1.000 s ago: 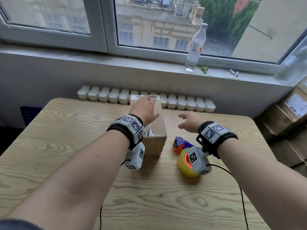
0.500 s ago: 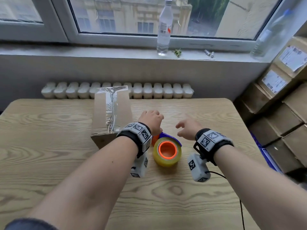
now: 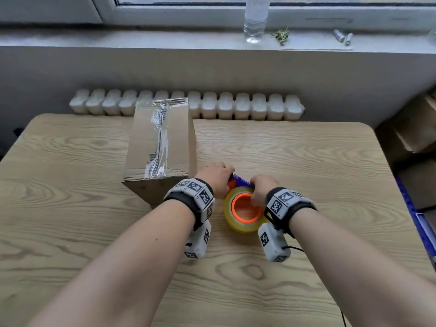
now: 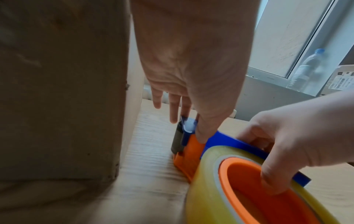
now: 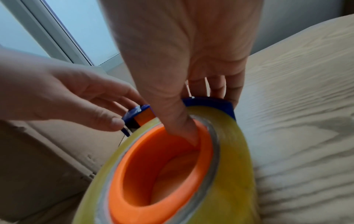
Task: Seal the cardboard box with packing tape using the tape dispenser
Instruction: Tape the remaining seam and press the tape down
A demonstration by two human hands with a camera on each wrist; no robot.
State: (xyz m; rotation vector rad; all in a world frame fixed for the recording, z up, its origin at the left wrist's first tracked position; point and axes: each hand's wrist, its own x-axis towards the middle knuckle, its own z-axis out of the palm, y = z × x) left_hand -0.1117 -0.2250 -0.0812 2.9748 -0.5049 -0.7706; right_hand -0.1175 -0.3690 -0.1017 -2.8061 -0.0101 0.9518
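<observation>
- Your right hand (image 3: 259, 188) is gripping the tape dispenser (image 3: 243, 208): thumb hooked inside the orange core, fingers curled over the blue frame.
- Your left hand (image 3: 215, 177) is touching the dispenser's front end, with fingertips (image 4: 200, 136) on the orange and blue parts; fingers are mostly straight and not closing round anything.
- The dispenser is sitting on the table (image 3: 306, 161), just right of the cardboard box (image 3: 160, 147).
- The box is standing on the table with clear tape running along its top.
</observation>
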